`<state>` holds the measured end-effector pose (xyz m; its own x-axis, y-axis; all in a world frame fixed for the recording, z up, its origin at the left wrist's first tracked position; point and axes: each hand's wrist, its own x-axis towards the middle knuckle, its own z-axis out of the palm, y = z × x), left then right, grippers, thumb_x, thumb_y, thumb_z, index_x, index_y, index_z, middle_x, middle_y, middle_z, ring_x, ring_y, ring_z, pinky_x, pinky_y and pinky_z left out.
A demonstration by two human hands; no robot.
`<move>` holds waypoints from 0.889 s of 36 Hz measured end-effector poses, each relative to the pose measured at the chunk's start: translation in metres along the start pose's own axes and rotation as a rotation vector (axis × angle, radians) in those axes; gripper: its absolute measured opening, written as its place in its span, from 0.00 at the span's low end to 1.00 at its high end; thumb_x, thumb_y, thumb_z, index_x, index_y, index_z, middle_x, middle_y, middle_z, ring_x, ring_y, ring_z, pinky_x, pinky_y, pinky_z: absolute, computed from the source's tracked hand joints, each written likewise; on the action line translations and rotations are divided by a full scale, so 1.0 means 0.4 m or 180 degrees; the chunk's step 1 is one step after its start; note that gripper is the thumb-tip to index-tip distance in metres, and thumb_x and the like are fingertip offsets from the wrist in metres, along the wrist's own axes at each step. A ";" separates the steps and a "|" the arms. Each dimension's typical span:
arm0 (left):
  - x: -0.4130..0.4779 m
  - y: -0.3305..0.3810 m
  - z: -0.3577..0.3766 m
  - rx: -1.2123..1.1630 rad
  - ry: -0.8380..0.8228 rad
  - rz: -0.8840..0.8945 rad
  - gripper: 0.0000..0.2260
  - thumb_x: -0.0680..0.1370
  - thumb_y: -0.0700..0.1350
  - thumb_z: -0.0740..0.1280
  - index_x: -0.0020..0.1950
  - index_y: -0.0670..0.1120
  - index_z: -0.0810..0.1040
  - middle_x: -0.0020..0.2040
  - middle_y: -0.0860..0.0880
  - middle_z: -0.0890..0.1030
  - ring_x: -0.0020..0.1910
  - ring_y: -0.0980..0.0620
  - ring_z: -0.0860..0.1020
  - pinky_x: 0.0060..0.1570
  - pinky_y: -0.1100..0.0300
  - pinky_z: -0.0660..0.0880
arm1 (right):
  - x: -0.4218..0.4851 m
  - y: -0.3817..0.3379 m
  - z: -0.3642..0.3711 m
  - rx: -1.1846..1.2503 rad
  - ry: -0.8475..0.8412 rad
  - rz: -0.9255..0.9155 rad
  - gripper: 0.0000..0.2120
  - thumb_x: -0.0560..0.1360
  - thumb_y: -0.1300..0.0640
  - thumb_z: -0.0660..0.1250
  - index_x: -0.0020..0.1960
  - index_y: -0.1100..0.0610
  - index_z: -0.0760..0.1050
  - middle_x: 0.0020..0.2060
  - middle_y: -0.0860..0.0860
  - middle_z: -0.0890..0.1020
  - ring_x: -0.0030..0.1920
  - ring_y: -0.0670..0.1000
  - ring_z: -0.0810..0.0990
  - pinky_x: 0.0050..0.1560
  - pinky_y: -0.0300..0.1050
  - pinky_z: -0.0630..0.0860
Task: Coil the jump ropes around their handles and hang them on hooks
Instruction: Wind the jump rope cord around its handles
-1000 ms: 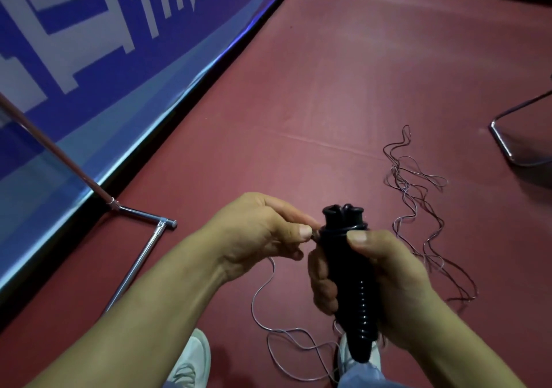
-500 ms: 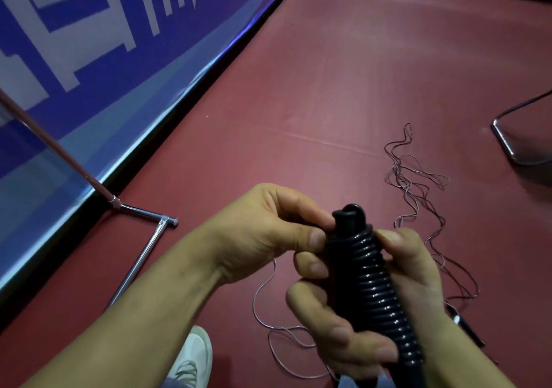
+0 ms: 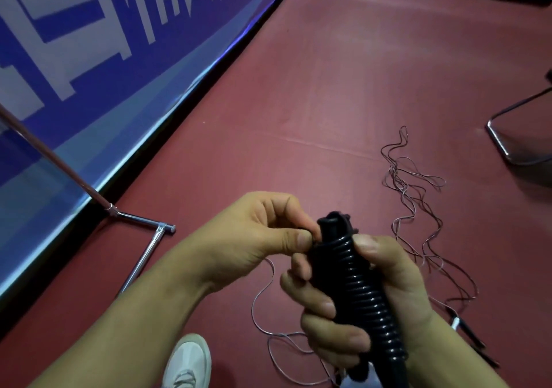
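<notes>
Dark red sports floor (image 3: 328, 88) is running up to a blue-and-white banner (image 3: 89, 73) along the left wall. A chrome stand (image 3: 140, 223) is resting its foot at the banner's base, and a bent chair leg (image 3: 504, 151) is showing at the right edge.

The thin rope (image 3: 412, 190) is lying in loose, tangled loops on the floor to the right. One strand is dropping from under the left hand and curling past a white shoe (image 3: 189, 357).

The ribbed black handle (image 3: 358, 277) is leaning, top up and left, bottom down and right. A second ago it was standing nearly upright; since half a second ago the tilt is barely changing, and the left thumb is tucking closer to the handle's neck.

The right hand (image 3: 397, 286) is gripping the handle mid-length. Its fingers are wrapping round the front and its thumb (image 3: 366, 242) is pressing high on the ribs.

The left hand (image 3: 254, 235) is pinching narrowly, thumb against forefinger, right at the handle's neck. The strand itself is hidden inside the pinch.
</notes>
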<state>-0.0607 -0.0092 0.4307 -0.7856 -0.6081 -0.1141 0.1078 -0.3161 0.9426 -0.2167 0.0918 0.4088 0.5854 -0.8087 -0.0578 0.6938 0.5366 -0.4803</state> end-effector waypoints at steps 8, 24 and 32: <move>-0.030 0.009 -0.046 0.1172 0.0798 0.0090 0.10 0.77 0.31 0.71 0.38 0.44 0.80 0.34 0.43 0.83 0.31 0.50 0.77 0.36 0.57 0.75 | -0.013 -0.041 -0.015 -0.1434 0.1744 -0.0475 0.31 0.62 0.43 0.73 0.48 0.70 0.73 0.30 0.61 0.68 0.21 0.53 0.69 0.28 0.44 0.67; -0.011 -0.013 0.032 -0.0878 0.1477 0.0363 0.13 0.70 0.41 0.70 0.52 0.37 0.82 0.40 0.41 0.81 0.34 0.51 0.81 0.36 0.62 0.81 | 0.011 -0.050 -0.011 -0.2386 0.2630 -0.1314 0.22 0.71 0.49 0.63 0.51 0.69 0.70 0.28 0.58 0.70 0.23 0.56 0.71 0.26 0.45 0.68; 0.023 -0.039 0.098 -0.1333 0.1888 -0.0164 0.11 0.80 0.48 0.66 0.59 0.46 0.82 0.53 0.42 0.86 0.53 0.42 0.85 0.55 0.45 0.80 | 0.044 -0.017 0.001 -0.3147 0.2997 -0.1431 0.10 0.74 0.49 0.64 0.47 0.55 0.74 0.23 0.53 0.75 0.22 0.55 0.75 0.25 0.45 0.71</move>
<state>-0.0935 0.0187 0.4273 -0.3464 -0.8397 -0.4181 0.3969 -0.5351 0.7458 -0.2108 0.0739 0.4116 -0.3621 -0.9268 -0.0998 -0.0571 0.1289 -0.9900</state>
